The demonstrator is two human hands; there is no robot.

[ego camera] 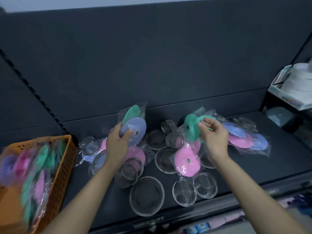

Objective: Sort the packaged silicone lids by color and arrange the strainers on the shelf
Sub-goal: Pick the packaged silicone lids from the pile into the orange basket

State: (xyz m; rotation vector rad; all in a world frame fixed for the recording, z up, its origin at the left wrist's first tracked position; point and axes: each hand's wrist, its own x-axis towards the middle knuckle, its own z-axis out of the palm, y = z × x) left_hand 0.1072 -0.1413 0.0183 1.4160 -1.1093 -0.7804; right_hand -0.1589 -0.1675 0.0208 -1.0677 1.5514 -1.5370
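Note:
My left hand (pixel 118 141) grips a clear packet holding a purple lid (pixel 135 130) with a green lid behind it, raised above the dark shelf (pixel 278 159). My right hand (pixel 214 137) hovers with fingers apart just in front of a green packaged lid (pixel 190 130); I cannot tell if it touches it. A pink packaged lid (pixel 187 162) lies below that. Another packet with purple and pink lids (pixel 243 137) lies at the right. Several round mesh strainers (pixel 146 195) are scattered over the shelf front and middle.
An orange perforated basket (pixel 65 166) full of packaged lids in purple, pink and green stands at the left, blurred. White goods sit on a neighbouring shelf (pixel 295 85) at the right. A slotted upright runs diagonally at the left.

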